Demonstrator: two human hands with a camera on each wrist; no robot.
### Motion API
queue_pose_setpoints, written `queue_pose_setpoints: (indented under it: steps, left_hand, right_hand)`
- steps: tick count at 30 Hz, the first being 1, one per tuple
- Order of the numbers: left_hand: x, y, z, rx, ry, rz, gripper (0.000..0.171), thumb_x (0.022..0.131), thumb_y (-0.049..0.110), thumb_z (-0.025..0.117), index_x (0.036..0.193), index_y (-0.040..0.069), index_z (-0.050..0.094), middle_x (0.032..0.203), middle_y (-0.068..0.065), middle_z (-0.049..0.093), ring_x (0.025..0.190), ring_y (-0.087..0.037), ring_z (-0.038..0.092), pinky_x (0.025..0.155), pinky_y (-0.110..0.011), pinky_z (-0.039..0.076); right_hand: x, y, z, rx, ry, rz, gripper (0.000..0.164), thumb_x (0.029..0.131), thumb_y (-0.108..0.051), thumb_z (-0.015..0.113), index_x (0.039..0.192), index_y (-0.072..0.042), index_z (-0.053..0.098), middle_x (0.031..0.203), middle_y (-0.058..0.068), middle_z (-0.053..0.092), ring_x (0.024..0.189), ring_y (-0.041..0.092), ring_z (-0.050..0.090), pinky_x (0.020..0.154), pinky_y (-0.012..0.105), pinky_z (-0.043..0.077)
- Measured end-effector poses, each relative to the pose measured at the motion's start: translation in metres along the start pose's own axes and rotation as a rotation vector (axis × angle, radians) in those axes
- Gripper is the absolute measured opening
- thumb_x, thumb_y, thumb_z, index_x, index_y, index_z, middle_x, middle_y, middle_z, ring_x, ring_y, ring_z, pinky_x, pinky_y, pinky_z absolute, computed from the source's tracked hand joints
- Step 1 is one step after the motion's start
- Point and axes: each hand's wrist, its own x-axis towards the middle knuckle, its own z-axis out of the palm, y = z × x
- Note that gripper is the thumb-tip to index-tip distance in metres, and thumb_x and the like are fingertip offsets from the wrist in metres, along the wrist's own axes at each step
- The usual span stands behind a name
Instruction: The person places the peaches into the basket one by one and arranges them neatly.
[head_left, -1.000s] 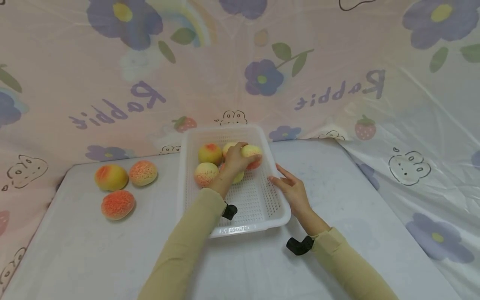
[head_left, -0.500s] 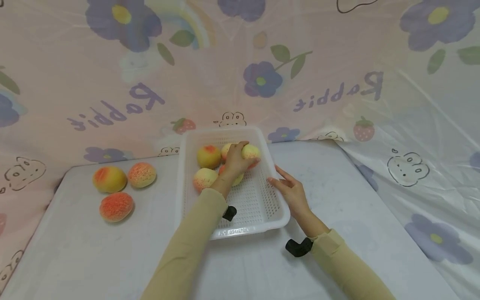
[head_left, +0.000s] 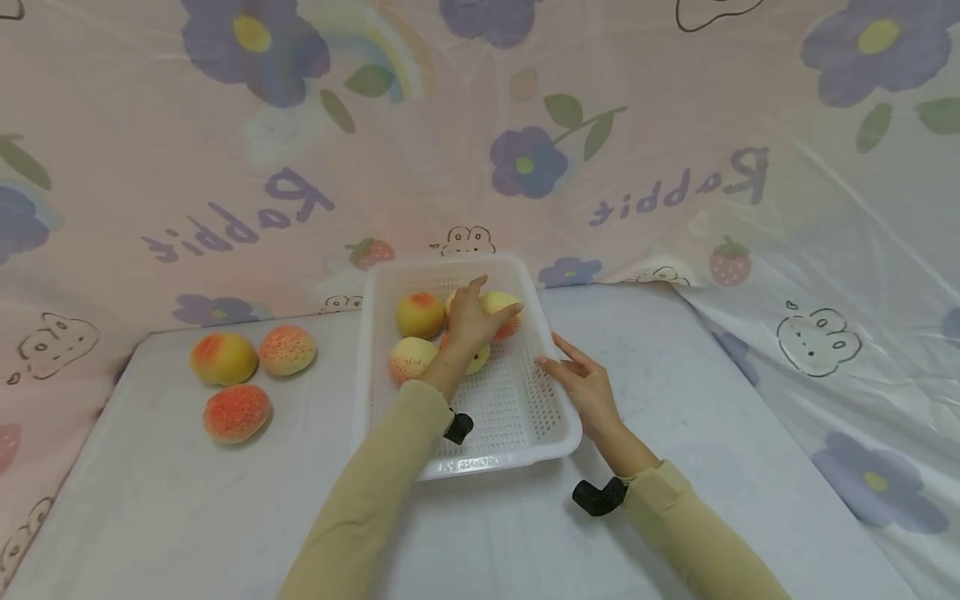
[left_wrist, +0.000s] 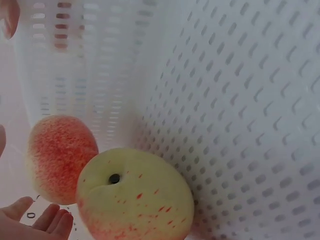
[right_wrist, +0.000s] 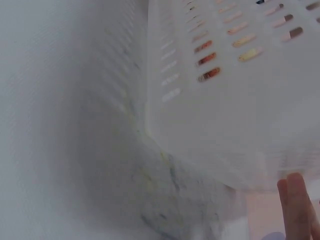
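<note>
A person's left hand (head_left: 471,323) reaches down into a white basket (head_left: 480,462) on the worktop (head_left: 675,367), above a cluster of peaches. Its fingers and thumb are spread apart; in the left wrist view they lie just beside a red-and-cream peach (left_wrist: 62,159), and whether they touch it cannot be told. A pale peach with a black dot (left_wrist: 137,197) sits next to that one. Also in the basket are a yellow peach with a red top (head_left: 420,317), a speckled cream peach (head_left: 412,358) in front of it, and another peach (head_left: 450,301) mostly hidden behind the hand. The right hand (head_left: 590,392) holds the basket's right side, thumb over the rim and straight fingers together against the outer wall. To the left of the basket, well apart from it, three peaches lie close together on the worktop: a large yellow one (head_left: 224,359), a speckled orange one (head_left: 288,350) and a red one (head_left: 237,413) nearest the person. A flowered cloth (head_left: 420,167) hangs behind the worktop.
</note>
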Motion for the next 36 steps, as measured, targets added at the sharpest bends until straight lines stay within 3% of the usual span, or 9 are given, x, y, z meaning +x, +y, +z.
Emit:
queue_pose_setpoints:
  steps: [5, 19, 26, 36]
  left_hand:
    - [-0.002, 0.004, -0.005, -0.025, 0.026, 0.037, 0.079, 0.082, 0.047, 0.072, 0.147, 0.017, 0.038, 0.143, -0.016, 0.042, 0.131, -0.031, 0.041, 0.109, -0.044, 0.036]
    - [-0.011, 0.01, -0.02, -0.121, 0.049, 0.039, 0.079, 0.082, 0.044, 0.073, 0.147, 0.015, 0.037, 0.14, -0.014, 0.042, 0.129, -0.03, 0.043, 0.109, -0.043, 0.037]
    - [-0.02, 0.014, -0.032, -0.163, 0.032, 0.039, 0.079, 0.083, 0.044, 0.072, 0.148, 0.018, 0.036, 0.142, -0.014, 0.04, 0.131, -0.031, 0.041, 0.108, -0.045, 0.038]
    - [-0.03, 0.021, -0.054, -0.205, 0.054, 0.093, 0.076, 0.085, 0.043, 0.071, 0.148, 0.018, 0.036, 0.142, -0.016, 0.04, 0.13, -0.031, 0.04, 0.104, -0.046, 0.04]
  right_hand:
    - [0.0, 0.0, -0.001, -0.006, 0.004, -0.003, 0.06, 0.085, -0.033, 0.073, 0.14, -0.03, 0.049, 0.112, 0.01, 0.069, 0.083, 0.015, 0.07, 0.071, 0.032, 0.058]
    - [0.001, 0.001, 0.0, -0.004, 0.002, -0.003, 0.062, 0.084, -0.035, 0.074, 0.141, -0.029, 0.049, 0.114, 0.01, 0.068, 0.083, 0.013, 0.069, 0.072, 0.032, 0.058]
    - [0.002, 0.0, 0.001, -0.011, 0.003, -0.003, 0.06, 0.084, -0.033, 0.074, 0.139, -0.029, 0.05, 0.114, 0.011, 0.068, 0.085, 0.015, 0.069, 0.072, 0.031, 0.058]
    - [0.0, -0.001, 0.002, -0.001, -0.001, 0.001, 0.06, 0.085, -0.033, 0.073, 0.14, -0.031, 0.049, 0.115, 0.009, 0.068, 0.089, 0.017, 0.069, 0.073, 0.031, 0.057]
